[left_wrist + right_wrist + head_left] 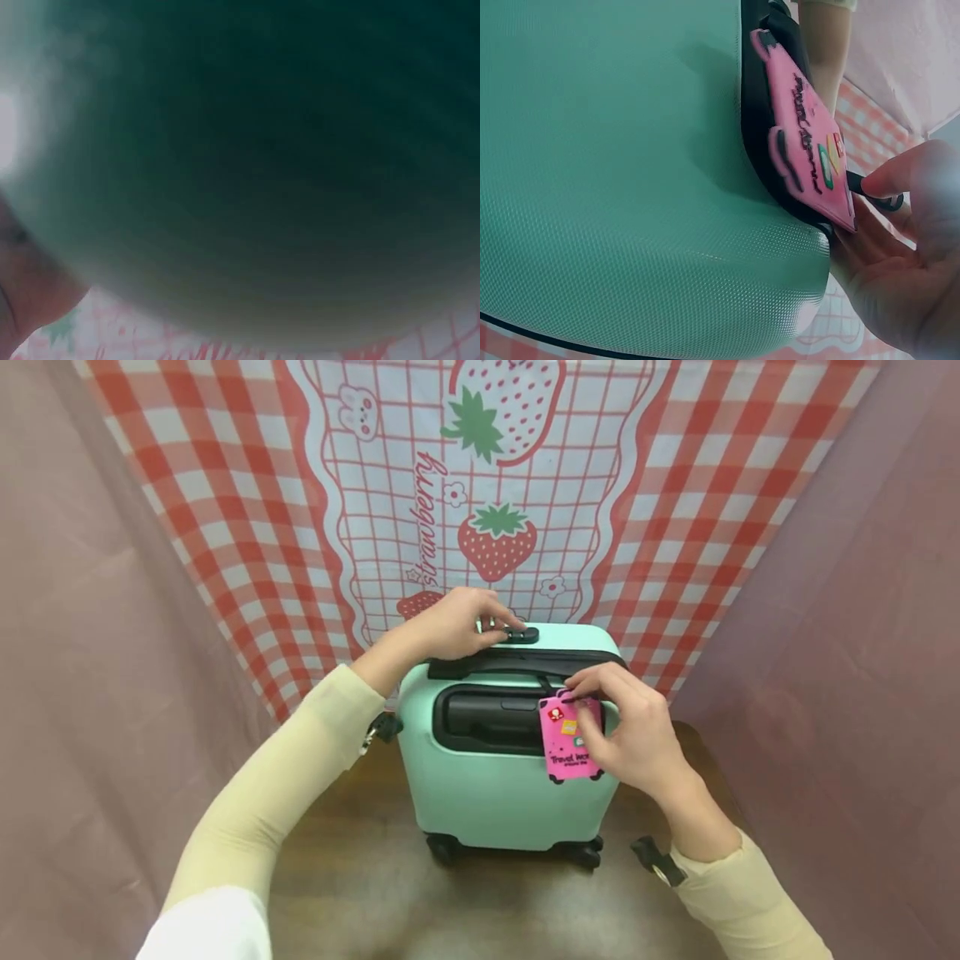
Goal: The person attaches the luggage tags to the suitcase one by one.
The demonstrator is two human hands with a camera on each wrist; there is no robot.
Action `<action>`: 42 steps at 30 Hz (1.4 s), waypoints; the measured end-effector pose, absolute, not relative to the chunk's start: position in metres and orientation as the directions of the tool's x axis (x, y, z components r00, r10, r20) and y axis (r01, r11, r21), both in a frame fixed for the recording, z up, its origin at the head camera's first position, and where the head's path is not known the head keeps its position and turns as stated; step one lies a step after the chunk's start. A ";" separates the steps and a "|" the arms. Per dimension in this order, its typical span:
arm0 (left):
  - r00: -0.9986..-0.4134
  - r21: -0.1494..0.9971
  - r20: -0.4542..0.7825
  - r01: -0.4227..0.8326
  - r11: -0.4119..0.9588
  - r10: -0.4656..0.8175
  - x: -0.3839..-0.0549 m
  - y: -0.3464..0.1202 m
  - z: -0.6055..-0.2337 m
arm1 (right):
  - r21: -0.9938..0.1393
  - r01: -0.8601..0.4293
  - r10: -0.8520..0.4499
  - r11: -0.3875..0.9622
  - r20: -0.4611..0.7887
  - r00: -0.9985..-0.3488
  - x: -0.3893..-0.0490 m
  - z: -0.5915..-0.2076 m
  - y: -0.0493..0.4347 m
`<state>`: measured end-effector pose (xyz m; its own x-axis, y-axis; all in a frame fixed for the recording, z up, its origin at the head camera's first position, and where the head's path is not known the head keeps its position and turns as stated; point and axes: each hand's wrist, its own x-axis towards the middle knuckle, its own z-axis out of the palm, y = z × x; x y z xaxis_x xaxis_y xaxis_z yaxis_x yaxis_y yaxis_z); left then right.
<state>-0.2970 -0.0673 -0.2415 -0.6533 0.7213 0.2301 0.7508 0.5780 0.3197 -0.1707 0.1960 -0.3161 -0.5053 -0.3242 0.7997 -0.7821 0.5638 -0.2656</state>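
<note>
A mint-green suitcase (510,797) stands upright in the head view. On its top edge is a black combination lock (522,635), and my left hand (459,622) rests there with fingertips right at it. Below the lock runs the black carry handle (525,663). A pink luggage tag (564,747), shaped like a small suitcase, hangs from that handle in front of a dark recess. With thumb and fingers my right hand (633,727) pinches the tag's black strap (877,193), seen up close in the right wrist view. Blurred green suitcase shell (247,150) fills most of the left wrist view.
Behind the suitcase hangs a red-and-white checked strawberry cloth (225,510). Pinkish drapes (847,635) close in both sides. The suitcase's black wheels (585,853) stand on a brown wooden floor (450,910).
</note>
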 end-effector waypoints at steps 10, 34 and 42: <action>-0.501 0.177 -0.051 0.847 0.502 0.864 -0.304 -0.041 -0.227 | -0.316 -0.791 -0.305 0.524 0.798 -0.520 -0.173 -0.317 0.197; -0.585 0.168 -0.041 0.795 0.583 0.810 -0.291 -0.036 -0.215 | -0.268 -0.787 -0.338 0.556 0.792 -0.508 -0.181 -0.317 0.202; -0.587 0.210 0.124 0.803 0.557 0.800 -0.282 -0.044 -0.205 | -0.268 -0.748 -0.337 0.608 0.765 -0.549 -0.198 -0.306 0.191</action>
<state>-0.2823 -0.0444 -0.2054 -0.5871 0.8000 0.1241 0.8034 0.5570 0.2103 -0.1978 0.1909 -0.3059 -0.5486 -0.3373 0.7650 -0.7475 0.6078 -0.2680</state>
